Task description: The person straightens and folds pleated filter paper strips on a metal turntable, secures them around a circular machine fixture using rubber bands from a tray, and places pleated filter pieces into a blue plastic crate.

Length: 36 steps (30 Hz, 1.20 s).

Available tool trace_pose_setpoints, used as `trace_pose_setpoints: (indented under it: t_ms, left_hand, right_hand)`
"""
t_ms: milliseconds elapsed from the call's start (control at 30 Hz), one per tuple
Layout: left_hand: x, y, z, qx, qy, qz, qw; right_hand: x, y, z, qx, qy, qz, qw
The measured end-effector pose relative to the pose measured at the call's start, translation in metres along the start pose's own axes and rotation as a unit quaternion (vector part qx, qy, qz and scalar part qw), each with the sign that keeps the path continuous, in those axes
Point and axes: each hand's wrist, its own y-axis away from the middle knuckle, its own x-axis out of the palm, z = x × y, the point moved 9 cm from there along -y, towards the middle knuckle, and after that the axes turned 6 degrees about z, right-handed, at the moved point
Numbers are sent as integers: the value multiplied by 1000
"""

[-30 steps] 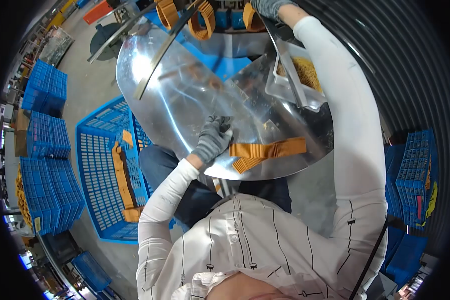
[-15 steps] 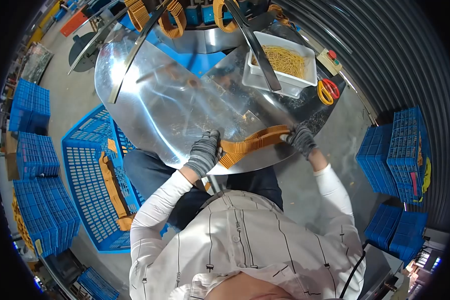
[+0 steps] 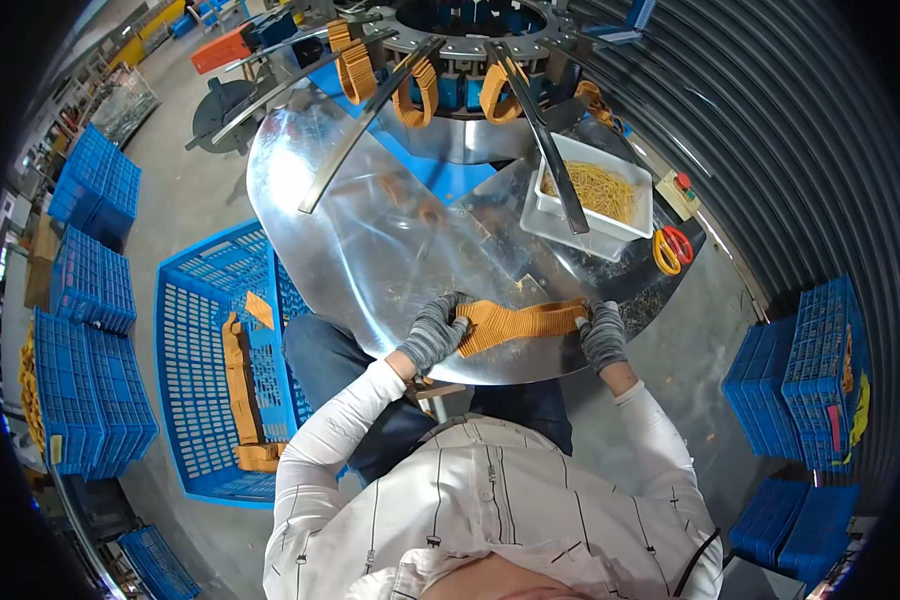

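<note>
A long orange ribbed strip (image 3: 520, 322), made of many narrow ridges side by side, stretches between my hands just over the near edge of the shiny metal tabletop (image 3: 370, 250). My left hand (image 3: 433, 333), in a grey striped glove, is closed on its wider left end. My gloved right hand (image 3: 602, 338) grips the narrower right end. The strip bends slightly near its middle. Both sets of fingertips are partly hidden by the strip and gloves.
Beyond the table stands a round machine (image 3: 466, 42) with metal bars (image 3: 560, 170) reaching toward me and orange ribbed loops (image 3: 417, 95) hanging. A white tub (image 3: 642, 222) holds thin yellow strands. Scissors (image 3: 668, 250) lie beside it. Blue crates (image 3: 175, 380) flank me.
The view has shifted, so the table and machine appear lower and farther right. The strip has gone from a tilted curve to nearly level, still held at both ends.
</note>
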Motion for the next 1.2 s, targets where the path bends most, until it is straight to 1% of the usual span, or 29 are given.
trace_pose_setpoints:
  t_ms: [33,67,100,133,167,200,233,267,367,400,500,600,667,767,800,867,900,933,967,1000,1033,1067,1100,1133,1167,1200]
  left_hand:
    - [-1,2,-1,2,-8,-16,1000]
    - [4,1,12,-22,191,-20,981]
    - [2,1,12,-34,186,-18,982]
    - [0,2,13,-47,181,-16,982]
    - [-2,3,14,-61,175,-14,983]
    - [-7,5,7,-46,168,-24,984]
    - [-12,7,-3,-29,160,-34,986]
    - [-17,7,-12,-11,153,-44,987]
    - [-28,10,-24,-1,124,-87,989]
    - [-29,10,-24,0,128,-83,988]
    - [-28,7,-15,3,121,-75,990]
    - [-32,7,-14,20,76,-89,993]
    - [-38,12,-25,38,44,-106,993]
    - [-49,17,-30,-17,82,-142,986]
    - [-61,17,-44,50,-65,-178,981]
    - [-74,15,-46,78,-128,-199,969]
    - [-80,12,-55,92,-159,-208,961]
    - [-85,-2,-52,69,-182,-202,960]
    - [-90,-14,-52,83,-123,-198,969]
    - [-94,-22,-64,95,-63,-192,975]
    - [-94,-31,-78,106,-1,-182,978]
    - [-90,-50,-93,76,-18,-142,987]
    - [-83,-70,-112,51,-36,-102,993]
    - [-77,-84,-127,31,72,-87,993]
    - [-67,-95,-142,10,179,-70,981]
    - [-56,-104,-153,-13,283,-51,958]
  right_hand:
    - [2,0,-5,23,-31,5,999]
    - [5,1,-11,46,-63,12,997]
    - [9,1,-17,69,-95,19,993]
    - [4,1,-13,25,-104,-3,994]
    - [15,1,-27,83,-220,33,971]
    - [23,3,-32,141,-331,68,931]
    - [28,5,-31,195,-436,103,872]
    - [2,10,-5,276,-433,129,848]
    - [9,-4,-13,155,-442,122,875]
    - [-3,-2,-3,173,-500,112,841]
    - [-22,-1,5,197,-487,73,848]
    - [-35,-3,15,148,-460,56,874]
    - [-34,-1,16,163,-449,58,876]
    - [-31,2,14,172,-434,69,882]
    - [-30,1,12,172,-429,73,883]
    - [-55,-13,21,23,-372,-11,928]
    - [-68,-19,24,-52,-339,-54,938]
    - [-77,-32,12,-2,-363,-53,930]
    - [-81,-47,-5,91,-406,-1,909]
    - [-94,-59,-7,186,-441,45,877]
    - [-105,-81,-13,185,-400,34,897]
    - [-110,-109,-15,73,-380,-11,922]
    - [-116,-131,2,49,-313,20,948]
    - [-110,-148,16,57,-395,42,916]
    - [-109,-159,37,91,-447,133,880]
    - [-103,-178,45,81,-419,156,891]
